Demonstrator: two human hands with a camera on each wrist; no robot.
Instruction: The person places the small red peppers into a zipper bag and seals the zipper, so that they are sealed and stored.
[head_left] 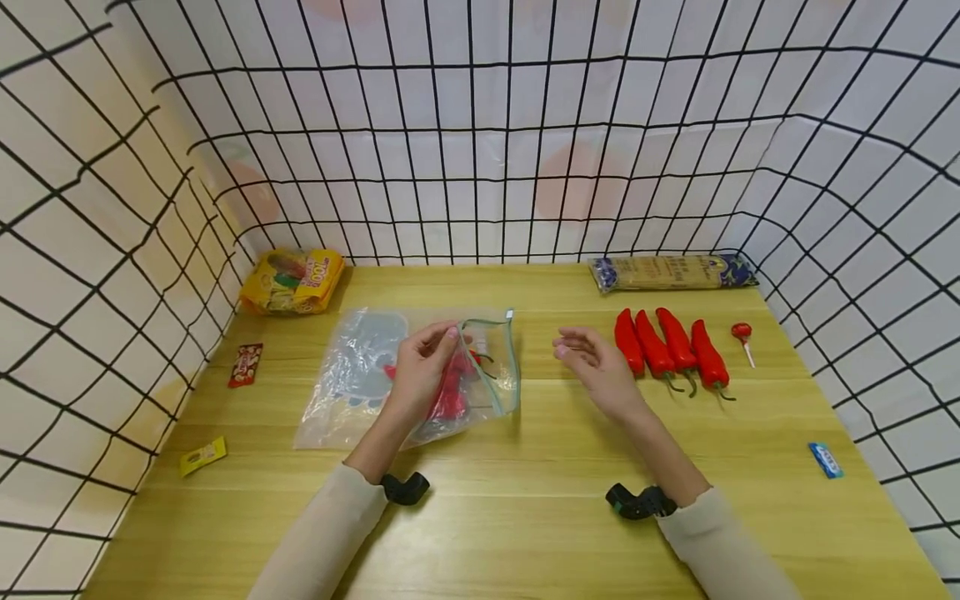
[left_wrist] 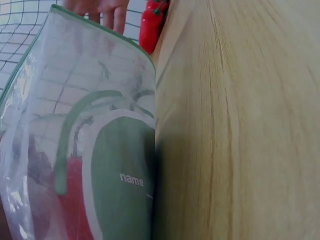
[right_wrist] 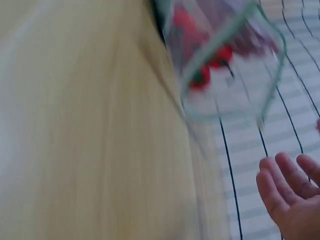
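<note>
A clear zip bag (head_left: pixel 330 421) with a green seal lies on its side on the table. My left hand (head_left: pixel 420 367) pinches its upper rim, and the mouth gapes toward the right. Inside are red chili peppers (right_wrist: pixel 200 77), their stems near the opening; how many cannot be told. The left wrist view shows a green label (left_wrist: pixel 120 170) reading "name" on the bag. My right hand (head_left: pixel 600 375) hovers with loosely bent fingers between the bag mouth and several red chili peppers (head_left: pixel 678 342) lying side by side, and it holds nothing.
A yellow snack pack (head_left: pixel 292 283) sits at the back left, with a red wrapped candy (head_left: pixel 246 365) and a yellow sachet (head_left: pixel 202 456) nearer. On the right are a long noodle-like packet (head_left: pixel 675 272), a lollipop (head_left: pixel 742 332) and a blue wrapped sweet (head_left: pixel 826 459). Black wire mesh (head_left: pixel 491 125) encloses the table.
</note>
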